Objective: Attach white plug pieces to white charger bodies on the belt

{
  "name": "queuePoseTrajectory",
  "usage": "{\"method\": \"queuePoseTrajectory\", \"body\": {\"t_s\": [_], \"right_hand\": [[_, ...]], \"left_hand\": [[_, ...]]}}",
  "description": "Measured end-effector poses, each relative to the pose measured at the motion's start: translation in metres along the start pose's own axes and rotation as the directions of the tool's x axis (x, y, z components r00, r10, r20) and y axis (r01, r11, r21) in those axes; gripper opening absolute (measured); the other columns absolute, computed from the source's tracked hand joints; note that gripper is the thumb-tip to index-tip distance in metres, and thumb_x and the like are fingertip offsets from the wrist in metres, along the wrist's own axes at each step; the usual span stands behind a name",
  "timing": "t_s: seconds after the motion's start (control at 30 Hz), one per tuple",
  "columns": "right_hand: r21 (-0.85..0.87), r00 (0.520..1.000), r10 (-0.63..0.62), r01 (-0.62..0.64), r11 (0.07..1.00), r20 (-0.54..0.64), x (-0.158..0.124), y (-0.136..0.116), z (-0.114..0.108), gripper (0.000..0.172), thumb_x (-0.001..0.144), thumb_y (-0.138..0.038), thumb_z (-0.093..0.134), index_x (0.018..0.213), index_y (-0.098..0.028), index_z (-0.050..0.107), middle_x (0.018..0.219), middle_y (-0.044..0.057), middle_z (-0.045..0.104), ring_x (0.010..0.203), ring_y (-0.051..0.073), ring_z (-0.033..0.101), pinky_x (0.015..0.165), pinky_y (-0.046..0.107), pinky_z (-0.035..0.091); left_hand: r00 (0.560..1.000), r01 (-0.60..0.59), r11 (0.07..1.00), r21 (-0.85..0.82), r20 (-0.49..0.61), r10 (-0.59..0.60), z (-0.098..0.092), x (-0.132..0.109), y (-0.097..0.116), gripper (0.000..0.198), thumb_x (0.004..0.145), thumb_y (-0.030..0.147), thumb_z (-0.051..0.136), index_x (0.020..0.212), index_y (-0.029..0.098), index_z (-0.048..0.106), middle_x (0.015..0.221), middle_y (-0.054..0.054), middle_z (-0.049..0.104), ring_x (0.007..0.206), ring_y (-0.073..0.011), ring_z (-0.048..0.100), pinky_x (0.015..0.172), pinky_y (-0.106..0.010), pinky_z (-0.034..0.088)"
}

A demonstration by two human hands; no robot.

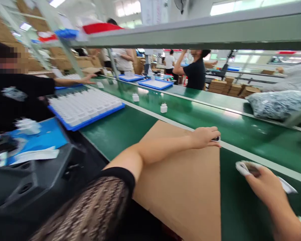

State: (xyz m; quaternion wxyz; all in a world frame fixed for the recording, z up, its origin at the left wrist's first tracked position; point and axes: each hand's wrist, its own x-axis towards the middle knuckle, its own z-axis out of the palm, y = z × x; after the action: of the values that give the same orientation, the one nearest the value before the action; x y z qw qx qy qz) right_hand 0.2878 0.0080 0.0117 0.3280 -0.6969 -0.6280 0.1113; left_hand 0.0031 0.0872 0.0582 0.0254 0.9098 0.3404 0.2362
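My left hand (203, 137) reaches across a brown cardboard sheet (180, 180), its fingers closed around a small white piece with a dark inside (217, 138), mostly hidden by the fingers. To the right, over the green surface, my right hand (269, 185) grips a hollow white plastic shell (243, 168) with its open side showing; motion blurs it a little. A flat white piece (287, 184) shows just behind the right hand, and I cannot tell if it is touched.
Small white plug-like units (163, 107) stand on the green conveyor belt (190, 115). At left, a blue tray (97, 117) bears rows of white parts, near a co-worker's outstretched arm (72, 81). A grey machine (40, 180) stands lower left. Overhead runs a shelf beam (190, 35).
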Motion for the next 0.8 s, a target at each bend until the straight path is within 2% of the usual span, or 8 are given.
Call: {"method": "queuePoseTrajectory", "body": {"t_s": [0.07, 0.13, 0.2, 0.3, 0.4, 0.5, 0.67, 0.8], "right_hand": [[0.226, 0.990, 0.099, -0.120, 0.967, 0.102, -0.014, -0.023, -0.005, 0.031, 0.059, -0.046, 0.071, 0.082, -0.026, 0.069, 0.076, 0.008, 0.071, 0.062, 0.025, 0.065, 0.062, 0.041, 0.049], [0.513, 0.972, 0.117, -0.209, 0.833, 0.206, -0.025, -0.045, -0.004, 0.042, 0.060, -0.047, 0.077, 0.092, -0.023, 0.065, 0.091, 0.007, 0.075, 0.069, 0.022, 0.068, 0.064, 0.037, 0.053], [0.658, 0.948, 0.085, -0.274, 0.702, 0.305, -0.035, -0.061, -0.001, 0.055, 0.057, -0.044, 0.088, 0.102, -0.024, 0.062, 0.097, 0.004, 0.075, 0.076, 0.021, 0.071, 0.065, 0.032, 0.054], [0.730, 0.938, 0.066, -0.307, 0.611, 0.339, -0.047, -0.075, 0.003, 0.064, 0.054, -0.040, 0.096, 0.110, -0.024, 0.069, 0.094, 0.001, 0.074, 0.079, 0.018, 0.070, 0.073, 0.031, 0.058], [0.750, 0.904, 0.085, -0.397, 0.529, 0.419, -0.054, -0.080, 0.003, 0.056, 0.060, -0.047, 0.096, 0.106, -0.021, 0.078, 0.097, 0.005, 0.077, 0.086, 0.019, 0.071, 0.090, 0.037, 0.060], [0.755, 0.865, 0.111, -0.485, 0.441, 0.490, -0.056, -0.081, 0.004, 0.052, 0.063, -0.049, 0.096, 0.103, -0.020, 0.080, 0.105, 0.009, 0.079, 0.099, 0.023, 0.073, 0.101, 0.041, 0.058], [0.757, 0.898, 0.174, -0.435, 0.489, 0.404, -0.057, -0.080, 0.005, 0.067, 0.059, -0.036, 0.098, 0.122, -0.026, 0.076, 0.113, 0.005, 0.078, 0.106, 0.023, 0.074, 0.101, 0.040, 0.058], [0.755, 0.954, 0.144, -0.297, 0.585, 0.263, -0.060, -0.088, 0.008, 0.050, 0.059, -0.036, 0.098, 0.103, -0.022, 0.079, 0.103, 0.006, 0.080, 0.102, 0.025, 0.075, 0.099, 0.043, 0.058]], "left_hand": [[0.998, -0.064, 0.994, -0.088, 0.011, 0.065, -0.003, -0.030, 0.022, 0.035, 0.101, 0.053, 0.064, 0.109, 0.019, 0.065, 0.111, -0.010, 0.064, 0.094, -0.0234, 0.064, 0.075, -0.033, 0.044], [0.997, -0.071, 0.983, -0.167, 0.009, 0.074, -0.001, -0.060, 0.036, 0.038, 0.098, 0.056, 0.066, 0.106, 0.019, 0.065, 0.105, -0.008, 0.065, 0.091, -0.0224, 0.063, 0.075, -0.032, 0.044], [0.999, -0.015, 0.970, -0.241, 0.043, 0.026, 0.005, -0.083, 0.044, 0.039, 0.096, 0.056, 0.069, 0.105, 0.019, 0.067, 0.102, -0.006, 0.065, 0.086, -0.0210, 0.063, 0.072, -0.031, 0.043], [0.995, 0.095, 0.921, -0.378, 0.076, -0.072, 0.016, -0.102, 0.052, 0.033, 0.092, 0.048, 0.076, 0.106, 0.020, 0.069, 0.101, -0.005, 0.066, 0.086, -0.0203, 0.064, 0.072, -0.031, 0.045], [0.982, 0.186, 0.816, -0.548, 0.079, -0.171, 0.019, -0.107, 0.057, 0.032, 0.085, 0.041, 0.079, 0.108, 0.021, 0.069, 0.101, -0.004, 0.067, 0.082, -0.0180, 0.063, 0.073, -0.030, 0.049], [0.978, 0.199, 0.762, -0.617, 0.082, -0.190, 0.018, -0.106, 0.057, 0.022, 0.084, 0.038, 0.074, 0.096, 0.020, 0.069, 0.092, -0.003, 0.065, 0.072, -0.0157, 0.058, 0.066, -0.029, 0.047], [0.991, 0.130, 0.776, -0.617, 0.065, -0.115, 0.021, -0.106, 0.053, 0.018, 0.087, 0.037, 0.069, 0.089, 0.019, 0.067, 0.088, -0.003, 0.063, 0.075, -0.0162, 0.059, 0.066, -0.029, 0.046], [0.989, 0.149, 0.738, -0.658, 0.088, -0.121, 0.023, -0.106, 0.051, 0.017, 0.085, 0.036, 0.070, 0.089, 0.019, 0.070, 0.089, -0.003, 0.065, 0.075, -0.0159, 0.060, 0.066, -0.028, 0.048]]}}
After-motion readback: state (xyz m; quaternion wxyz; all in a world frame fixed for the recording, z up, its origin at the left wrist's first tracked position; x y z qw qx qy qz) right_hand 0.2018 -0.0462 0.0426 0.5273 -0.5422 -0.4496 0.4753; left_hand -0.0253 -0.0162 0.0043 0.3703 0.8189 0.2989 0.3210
